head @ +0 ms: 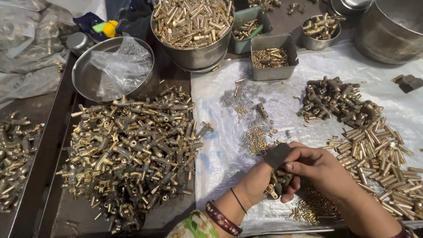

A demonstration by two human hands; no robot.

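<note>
on the bench (211, 79) a wide heap of brass fittings (132, 150) lies left of the plastic sheet (220, 163). over the sheet, the left hand (257, 180) is clenched around a small brass fitting (274, 187), dull gold with a ring end; the right hand (319, 169) pinches it from above. a firm, steady grip near the body seems best.

Large heap of brass fittings (132, 150) at left on a dark tray (53, 132). Steel bowl (83, 75) behind it, holding a crumpled clear bag (121, 66). Steel pot (198, 55) filled with brass pins, top centre. Two grey square tubs (273, 70) beside it, each with small brass bits. Small steel bowl (318, 43) of fittings, top right; large steel pot (387, 31) at the corner. Pile of darker fittings (337, 101) on white plastic sheet (220, 154). Tiny scattered pieces (240, 94), possibly springs.
</note>
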